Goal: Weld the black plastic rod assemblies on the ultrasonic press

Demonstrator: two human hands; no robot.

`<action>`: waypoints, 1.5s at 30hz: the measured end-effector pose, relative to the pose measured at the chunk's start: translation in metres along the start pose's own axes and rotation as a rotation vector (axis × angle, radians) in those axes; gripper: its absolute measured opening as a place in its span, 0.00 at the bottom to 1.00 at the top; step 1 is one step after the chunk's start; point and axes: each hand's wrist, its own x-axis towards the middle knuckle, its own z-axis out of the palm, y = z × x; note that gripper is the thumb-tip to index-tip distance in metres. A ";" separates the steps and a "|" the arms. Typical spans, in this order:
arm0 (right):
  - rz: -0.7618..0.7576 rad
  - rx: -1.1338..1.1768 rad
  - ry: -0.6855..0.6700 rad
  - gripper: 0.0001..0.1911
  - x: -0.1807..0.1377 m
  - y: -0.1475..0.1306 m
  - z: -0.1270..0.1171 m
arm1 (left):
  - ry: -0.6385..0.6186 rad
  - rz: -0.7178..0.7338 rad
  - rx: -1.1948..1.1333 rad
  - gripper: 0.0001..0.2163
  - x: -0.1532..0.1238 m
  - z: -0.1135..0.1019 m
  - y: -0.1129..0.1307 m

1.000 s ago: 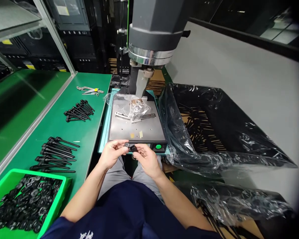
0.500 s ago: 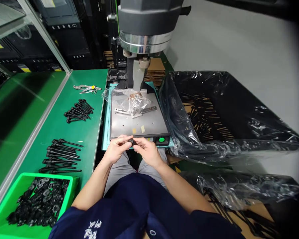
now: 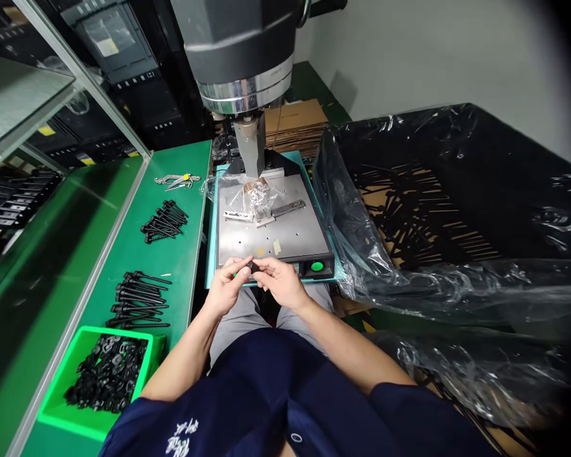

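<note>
Between the fingertips of both hands is a small black plastic part [image 3: 252,267], mostly covered by the fingers. My left hand [image 3: 227,285] pinches it from the left, and my right hand [image 3: 280,283] pinches it from the right. Both hands are at the front edge of a grey metal base plate [image 3: 247,246]. Farther back on the plate, a metal fixture [image 3: 288,208] is partly wrapped in clear plastic film [image 3: 255,198]. Directly above it hangs the tapered metal head [image 3: 251,149] of a press machine [image 3: 242,57].
On the green table at left lie two groups of black ribbed rods [image 3: 140,297], some tools [image 3: 178,181] and a green bin [image 3: 155,352] of small black parts. A green button [image 3: 317,266] sits right of my hands. A plastic-lined box [image 3: 361,254] at right holds black rods.
The camera view has turned, so the table and bin appear farther right and the press head farther left. Both hands keep hold of the small black part in nearly the same place.
</note>
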 end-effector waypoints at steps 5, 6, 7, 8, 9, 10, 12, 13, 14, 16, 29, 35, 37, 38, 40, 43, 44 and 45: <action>-0.007 0.030 -0.034 0.14 0.007 0.002 -0.002 | 0.029 0.028 0.046 0.18 -0.001 0.000 -0.001; 0.005 0.056 -0.040 0.14 0.008 0.002 -0.001 | 0.040 0.023 0.055 0.18 0.000 0.000 -0.003; 0.020 0.086 -0.050 0.16 0.010 0.003 0.000 | 0.048 0.018 0.062 0.18 0.002 0.001 -0.004; 0.036 0.111 -0.065 0.18 0.012 0.004 0.000 | 0.057 0.013 0.062 0.19 0.005 0.001 -0.006; 0.053 0.131 -0.074 0.21 0.014 0.005 0.000 | 0.070 0.008 0.052 0.20 0.009 0.002 -0.008; 0.070 0.145 -0.077 0.23 0.018 0.006 -0.002 | 0.090 0.000 0.028 0.22 0.015 0.002 -0.010; 0.095 0.161 -0.040 0.27 0.027 0.009 -0.008 | 0.168 -0.037 -0.059 0.25 0.030 0.001 -0.014; 0.101 0.158 -0.006 0.28 0.033 0.010 -0.013 | 0.216 -0.071 -0.121 0.26 0.039 0.001 -0.016; 0.100 0.151 0.034 0.28 0.040 0.012 -0.019 | 0.260 -0.115 -0.192 0.26 0.050 0.000 -0.017; 0.080 0.121 0.113 0.27 0.057 0.015 -0.032 | 0.312 -0.214 -0.339 0.24 0.072 -0.001 -0.020; -0.096 -0.252 0.314 0.18 0.152 0.019 -0.060 | 0.164 -0.238 -0.759 0.16 0.145 0.013 -0.002; -0.256 -0.486 0.380 0.15 0.177 0.004 -0.056 | 0.176 -0.130 -0.666 0.28 0.153 0.015 0.015; -0.289 -0.524 0.389 0.13 0.185 0.002 -0.057 | 0.168 -0.121 -0.666 0.30 0.155 0.015 0.019; -0.295 -0.533 0.388 0.12 0.189 0.001 -0.057 | 0.165 -0.119 -0.668 0.31 0.156 0.015 0.020; -0.292 -0.543 0.390 0.12 0.195 0.000 -0.058 | 0.155 -0.110 -0.671 0.32 0.158 0.015 0.020; -0.258 -0.544 0.399 0.12 0.203 0.000 -0.059 | 0.144 -0.104 -0.669 0.32 0.159 0.016 0.020; -0.244 -0.540 0.402 0.12 0.206 0.000 -0.058 | 0.144 -0.103 -0.668 0.32 0.159 0.016 0.020; -0.228 -0.529 0.405 0.13 0.209 0.001 -0.058 | 0.146 -0.102 -0.667 0.32 0.159 0.016 0.019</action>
